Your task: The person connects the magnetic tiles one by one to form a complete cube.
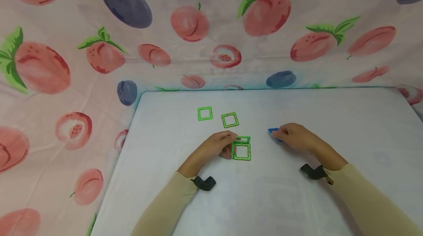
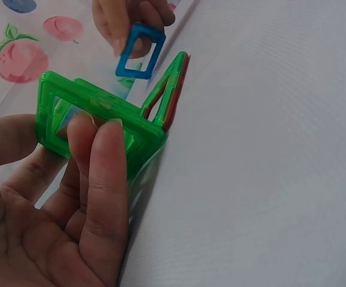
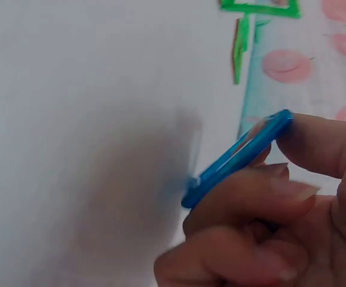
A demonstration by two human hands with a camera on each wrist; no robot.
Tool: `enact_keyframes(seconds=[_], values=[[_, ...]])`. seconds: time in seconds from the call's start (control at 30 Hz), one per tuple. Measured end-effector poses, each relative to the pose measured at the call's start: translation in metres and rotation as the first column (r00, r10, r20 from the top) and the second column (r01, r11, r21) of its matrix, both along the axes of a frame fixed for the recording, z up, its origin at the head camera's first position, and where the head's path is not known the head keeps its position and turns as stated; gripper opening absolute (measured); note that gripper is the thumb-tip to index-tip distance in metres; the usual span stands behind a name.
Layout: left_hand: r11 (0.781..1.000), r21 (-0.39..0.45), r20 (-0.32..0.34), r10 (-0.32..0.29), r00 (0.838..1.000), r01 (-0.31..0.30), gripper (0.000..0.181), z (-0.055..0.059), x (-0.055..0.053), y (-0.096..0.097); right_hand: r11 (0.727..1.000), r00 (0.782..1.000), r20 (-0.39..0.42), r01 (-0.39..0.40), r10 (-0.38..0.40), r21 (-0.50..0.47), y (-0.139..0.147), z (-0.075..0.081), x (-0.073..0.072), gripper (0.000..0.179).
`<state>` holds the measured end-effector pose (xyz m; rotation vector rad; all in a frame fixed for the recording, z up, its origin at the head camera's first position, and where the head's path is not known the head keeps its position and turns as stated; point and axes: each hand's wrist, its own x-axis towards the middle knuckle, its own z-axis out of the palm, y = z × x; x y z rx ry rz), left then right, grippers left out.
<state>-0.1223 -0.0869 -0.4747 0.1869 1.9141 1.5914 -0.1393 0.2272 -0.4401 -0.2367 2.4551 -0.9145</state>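
Note:
My left hand (image 1: 216,143) grips the upright left side of a small build of green magnetic tiles (image 1: 249,152). In the left wrist view, thumb and fingers stand on both faces of the held green square tile (image 2: 44,113). One square of the build lies flat on the table and another leans up at its back edge. To the right, my right hand (image 1: 297,137) pinches a blue square magnetic tile (image 1: 273,130) between thumb and fingers. The right wrist view shows this blue tile (image 3: 238,158) tilted, nearly edge-on, over the white surface.
Two loose green square tiles, one at the left (image 1: 199,114) and one nearer the build (image 1: 231,125), lie flat behind the left hand. The white table (image 1: 330,118) meets a fruit-print cloth (image 1: 158,37) at its back and left edges.

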Motion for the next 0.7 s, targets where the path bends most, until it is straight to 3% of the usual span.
enact_keyframes(seconds=[0.33, 0.7], values=[[1.000, -0.006, -0.006, -0.003, 1.000, 0.003, 0.029, 0.001, 0.000, 0.000, 0.979, 0.979, 0.197, 0.080, -0.043, -0.186, -0.013, 0.005, 0.016, 0.042], [1.000, 0.004, -0.006, -0.003, 1.000, 0.003, 0.031, -0.004, -0.001, -0.001, 0.959, 0.987, 0.160, 0.038, 0.008, -0.280, -0.040, -0.006, 0.031, 0.038]])
